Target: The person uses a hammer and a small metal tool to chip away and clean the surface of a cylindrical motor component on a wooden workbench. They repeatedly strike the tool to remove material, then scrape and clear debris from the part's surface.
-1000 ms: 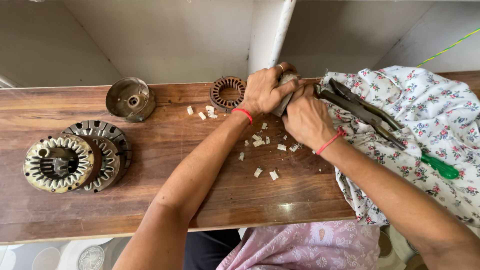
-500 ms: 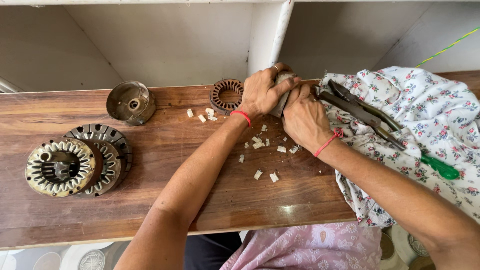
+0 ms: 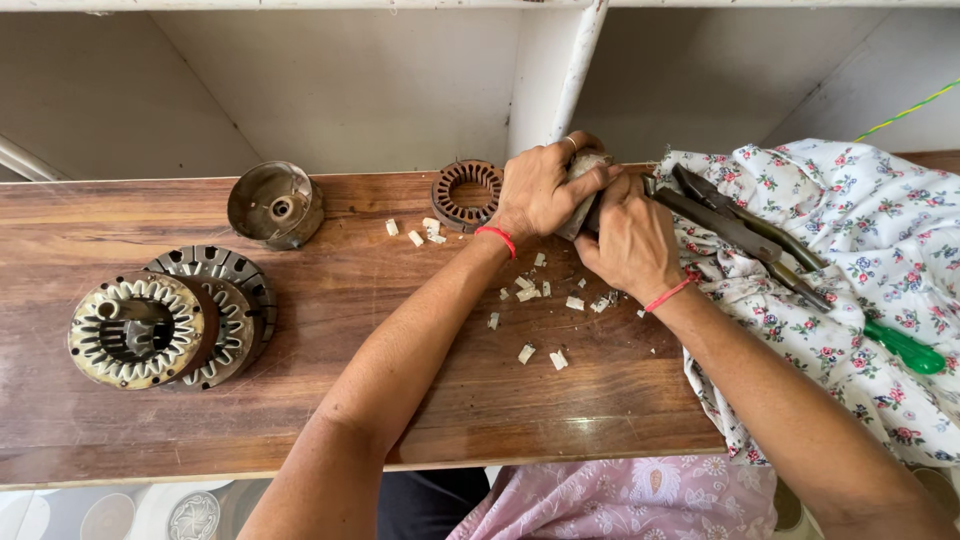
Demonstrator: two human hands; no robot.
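Both hands, left hand [image 3: 540, 190] and right hand [image 3: 630, 235], close together around a small metal part [image 3: 585, 170], mostly hidden. It probably handles stiff and heavy; best gripped round its sides, above the tabletop [image 3: 400, 350].

On the wooden table [image 3: 300, 400] we noted a stack of slotted motor stators [image 3: 165, 320] at the left, the nearest one cream-coloured. Farther back sat a round metal cap [image 3: 275, 203], well apart from a rusty slotted ring [image 3: 465, 193] at the far edge. We recorded small white scraps [image 3: 540, 320] scattered across the middle. At the right, a flowered cloth [image 3: 860, 260] carried pliers [image 3: 740, 235] and a green-handled tool [image 3: 905, 350].
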